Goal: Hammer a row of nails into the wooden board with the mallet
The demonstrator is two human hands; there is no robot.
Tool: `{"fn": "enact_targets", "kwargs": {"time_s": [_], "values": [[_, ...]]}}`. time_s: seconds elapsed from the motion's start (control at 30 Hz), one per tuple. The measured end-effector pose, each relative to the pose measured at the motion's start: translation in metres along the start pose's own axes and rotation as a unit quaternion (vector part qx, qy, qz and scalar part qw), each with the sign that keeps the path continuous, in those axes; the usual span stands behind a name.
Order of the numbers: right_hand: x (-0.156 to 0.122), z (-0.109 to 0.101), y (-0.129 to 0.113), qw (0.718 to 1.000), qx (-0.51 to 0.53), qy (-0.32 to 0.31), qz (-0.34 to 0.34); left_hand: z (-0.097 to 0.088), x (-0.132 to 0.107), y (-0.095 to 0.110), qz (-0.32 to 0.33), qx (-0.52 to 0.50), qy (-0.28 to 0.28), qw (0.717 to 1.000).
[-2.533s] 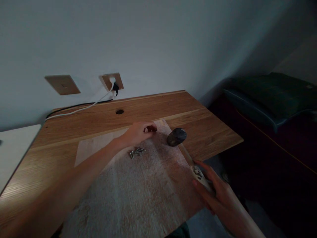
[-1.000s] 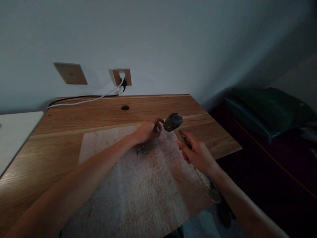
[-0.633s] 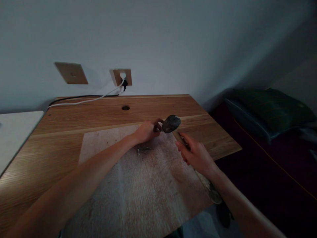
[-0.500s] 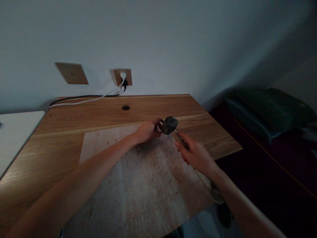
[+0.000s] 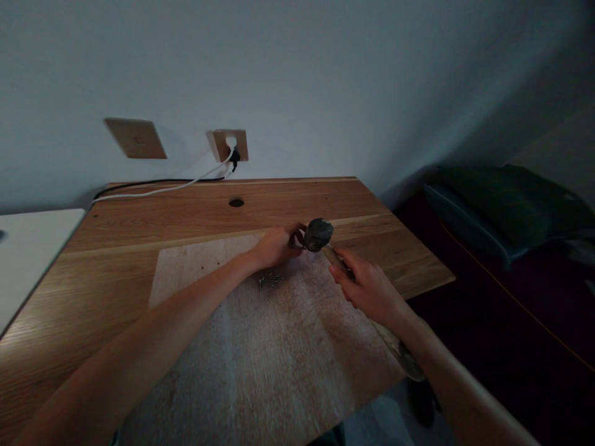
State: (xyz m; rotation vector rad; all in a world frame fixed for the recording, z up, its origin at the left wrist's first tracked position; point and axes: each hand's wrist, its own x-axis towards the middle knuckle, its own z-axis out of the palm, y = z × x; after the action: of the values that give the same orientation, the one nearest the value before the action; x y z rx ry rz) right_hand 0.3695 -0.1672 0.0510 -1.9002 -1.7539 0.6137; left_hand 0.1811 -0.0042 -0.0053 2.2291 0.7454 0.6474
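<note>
My right hand (image 5: 369, 290) grips the wooden handle of a hammer, high up near its dark metal head (image 5: 318, 234). The head sits just right of my left hand (image 5: 275, 246), whose fingers are pinched together at the far edge of a pale plywood board (image 5: 260, 359); what they pinch is too small to make out. A small heap of screws or nails (image 5: 269, 280) lies on the board just below my left hand. The handle's butt end (image 5: 409, 365) sticks out behind my right wrist.
The board lies on a wooden desk (image 5: 116, 248) with a round cable hole (image 5: 236, 202). White and black cables (image 5: 162, 184) run to a wall socket (image 5: 230, 144). A white surface (image 5: 28, 248) adjoins on the left. A dark cushioned seat (image 5: 502, 210) stands to the right.
My right hand has lifted the hammer off the board, slid up the handle, and brought the head over next to my left fingers. My left hand stays pinched in place.
</note>
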Motion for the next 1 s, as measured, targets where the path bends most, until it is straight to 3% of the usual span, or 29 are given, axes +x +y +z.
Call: {"fn": "enact_targets", "kwargs": {"time_s": [0.17,0.33,0.57,0.73,0.9,1.0], "values": [[-0.001,-0.001,0.001,0.999,0.015,0.041,0.004,0.002,0.001,-0.003,-0.007,-0.018,-0.007,1.000],[0.000,0.000,0.000,0.999,-0.029,-0.007,-0.023,0.003,0.001,-0.005,-0.003,0.002,0.010,1.000],[-0.002,-0.001,-0.001,0.998,0.027,0.054,-0.004,0.004,0.002,-0.008,0.002,-0.022,-0.001,1.000],[0.001,-0.004,0.001,1.000,-0.002,-0.025,-0.006,0.002,0.001,-0.006,-0.002,-0.008,0.010,1.000],[-0.012,-0.003,0.011,0.999,0.023,0.032,0.023,0.001,0.001,-0.002,-0.022,-0.010,-0.012,1.000],[-0.021,0.000,0.019,0.999,0.028,0.013,0.044,0.004,0.002,-0.003,-0.024,0.003,-0.010,1.000]]}}
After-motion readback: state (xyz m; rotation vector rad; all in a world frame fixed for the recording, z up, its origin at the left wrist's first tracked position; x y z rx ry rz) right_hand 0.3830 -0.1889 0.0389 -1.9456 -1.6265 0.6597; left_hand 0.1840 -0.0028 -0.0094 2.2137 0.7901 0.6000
